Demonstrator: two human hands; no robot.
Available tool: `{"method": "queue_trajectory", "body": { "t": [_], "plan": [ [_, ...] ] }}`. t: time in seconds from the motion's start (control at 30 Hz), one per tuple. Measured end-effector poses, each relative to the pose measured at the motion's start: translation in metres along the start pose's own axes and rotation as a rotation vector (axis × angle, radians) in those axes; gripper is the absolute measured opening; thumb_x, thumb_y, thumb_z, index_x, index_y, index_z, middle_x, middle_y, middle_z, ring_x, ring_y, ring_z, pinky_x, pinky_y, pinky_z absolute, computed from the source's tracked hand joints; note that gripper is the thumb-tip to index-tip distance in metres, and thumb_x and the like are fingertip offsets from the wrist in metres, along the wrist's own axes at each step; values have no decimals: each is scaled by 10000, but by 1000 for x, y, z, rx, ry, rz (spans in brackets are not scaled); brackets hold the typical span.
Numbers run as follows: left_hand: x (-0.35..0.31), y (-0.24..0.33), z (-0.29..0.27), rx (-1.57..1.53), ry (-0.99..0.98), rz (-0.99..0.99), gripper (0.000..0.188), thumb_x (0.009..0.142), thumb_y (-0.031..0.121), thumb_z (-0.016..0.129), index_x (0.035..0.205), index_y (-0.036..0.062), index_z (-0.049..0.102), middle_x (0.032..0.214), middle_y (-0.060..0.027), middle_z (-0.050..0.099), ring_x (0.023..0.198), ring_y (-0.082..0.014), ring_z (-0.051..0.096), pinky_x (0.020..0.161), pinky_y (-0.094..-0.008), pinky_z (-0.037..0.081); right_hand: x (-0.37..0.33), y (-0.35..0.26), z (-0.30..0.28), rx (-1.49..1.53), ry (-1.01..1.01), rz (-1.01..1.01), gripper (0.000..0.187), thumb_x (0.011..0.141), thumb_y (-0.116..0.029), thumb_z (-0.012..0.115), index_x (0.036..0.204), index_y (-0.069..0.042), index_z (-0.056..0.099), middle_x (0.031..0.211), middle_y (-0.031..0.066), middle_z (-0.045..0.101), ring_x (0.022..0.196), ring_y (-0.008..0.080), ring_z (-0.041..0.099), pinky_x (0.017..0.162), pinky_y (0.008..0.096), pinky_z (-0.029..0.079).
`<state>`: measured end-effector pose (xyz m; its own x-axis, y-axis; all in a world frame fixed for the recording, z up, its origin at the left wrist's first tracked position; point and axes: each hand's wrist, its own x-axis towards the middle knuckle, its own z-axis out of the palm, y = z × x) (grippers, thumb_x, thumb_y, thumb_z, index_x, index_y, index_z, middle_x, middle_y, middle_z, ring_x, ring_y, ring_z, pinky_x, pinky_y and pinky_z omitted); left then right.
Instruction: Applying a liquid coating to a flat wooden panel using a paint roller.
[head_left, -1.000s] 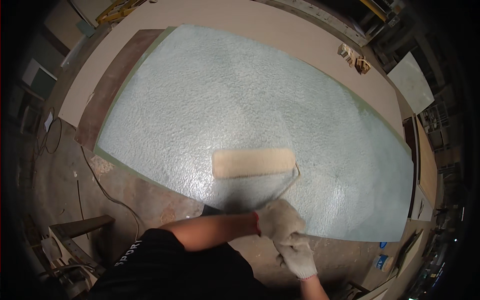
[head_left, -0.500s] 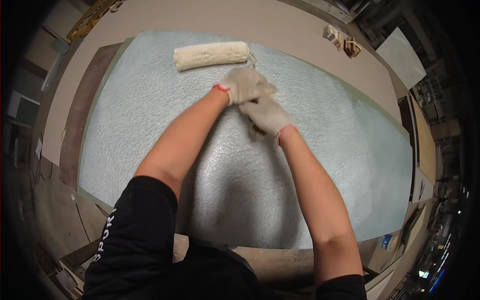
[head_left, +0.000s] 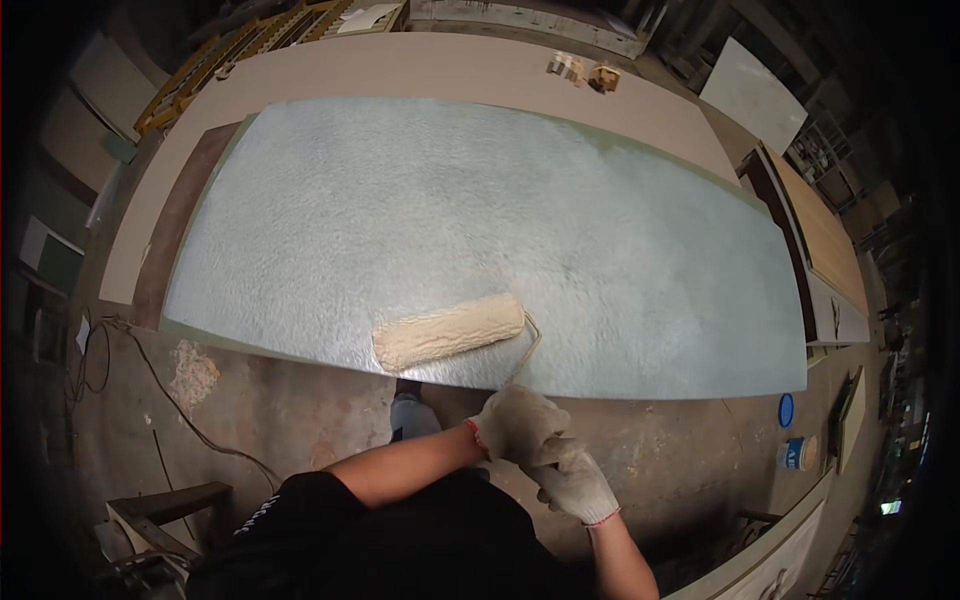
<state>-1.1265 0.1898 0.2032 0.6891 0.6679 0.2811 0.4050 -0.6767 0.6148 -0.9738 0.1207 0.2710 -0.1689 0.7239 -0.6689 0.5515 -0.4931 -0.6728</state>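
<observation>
A paint roller (head_left: 450, 332) with a wide cream sleeve rests near the close edge of a large pale blue-green panel (head_left: 640, 270), whose surface looks wet and streaky. Its bent wire frame runs from the sleeve's right end down toward my hands. My left hand (head_left: 520, 422), in a light knitted glove with a red cuff, is closed around the roller's handle, just beyond the panel's close edge. Right behind it my right hand (head_left: 578, 482), gloved the same way, is also closed on the handle. The fingers hide most of that handle.
Beneath the panel lies a larger beige board (head_left: 400, 65). Small wood blocks (head_left: 603, 77) sit on its far side. A labelled tub (head_left: 797, 454) and a blue lid (head_left: 786, 410) are at the right. Cables (head_left: 190, 400) trail across the floor (head_left: 280, 400) at the left.
Both hands have pulled the roller toward me, from the far part of the panel to its close edge. The view has shifted, with more floor showing in front of me.
</observation>
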Motion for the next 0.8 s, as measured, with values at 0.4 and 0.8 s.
{"method": "queue_trajectory", "body": {
  "t": [0.4, 0.8],
  "plan": [
    [140, 84, 66, 185, -161, 269, 580, 894, 633, 572, 710, 99, 705, 689, -142, 684, 679, -354, 691, 608, -473, 521, -52, 91, -84, 282, 341, -151, 170, 957, -175, 687, 929, -24, 615, 717, 36, 599, 528, 141, 623, 428, 283, 479],
    [363, -111, 82, -37, -16, 242, 467, 855, 543, 638, 679, 118, 714, 653, -157, 657, 627, -368, 662, 596, -464, 508, 151, 7, -275, 156, 310, -37, 234, 989, -247, 634, 1037, -20, 604, 676, 54, 574, 492, 170, 593, 425, 334, 475]
  ]
}}
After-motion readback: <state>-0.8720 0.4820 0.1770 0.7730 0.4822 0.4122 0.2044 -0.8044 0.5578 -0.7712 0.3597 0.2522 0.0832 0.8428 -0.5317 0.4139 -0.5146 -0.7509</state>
